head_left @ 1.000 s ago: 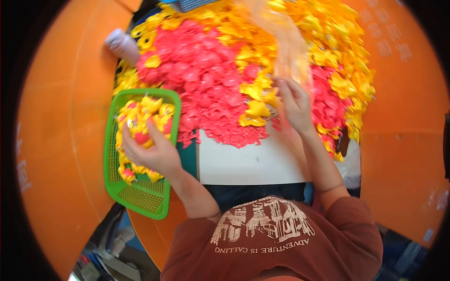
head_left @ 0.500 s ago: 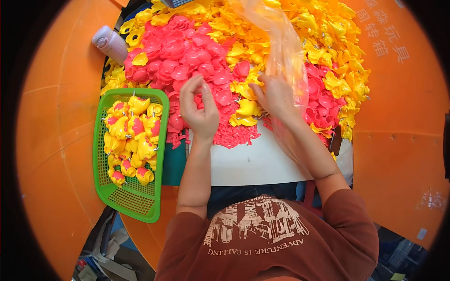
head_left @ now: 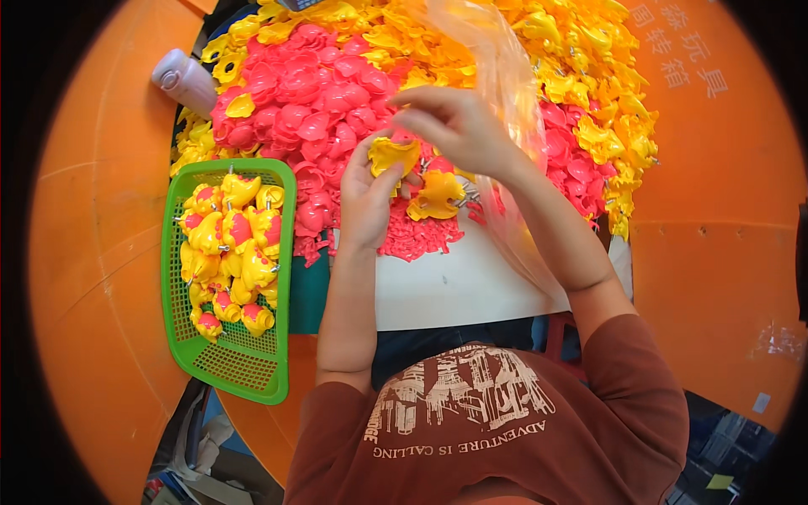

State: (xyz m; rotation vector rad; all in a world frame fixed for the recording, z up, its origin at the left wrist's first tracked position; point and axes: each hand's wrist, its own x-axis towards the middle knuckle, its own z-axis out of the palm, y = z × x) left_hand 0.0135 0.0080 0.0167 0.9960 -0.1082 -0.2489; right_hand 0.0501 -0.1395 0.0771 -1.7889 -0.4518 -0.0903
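gripping, left hand [head_left: 366, 204] partly hides yellow shell [head_left: 393, 153]

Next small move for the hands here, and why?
Probably keep the left hand steady and bring the right hand to the yellow piece: the left grips it, the right is close by, and the pieces in the green basket combine yellow and pink. Blur hides whether the right carries anything.
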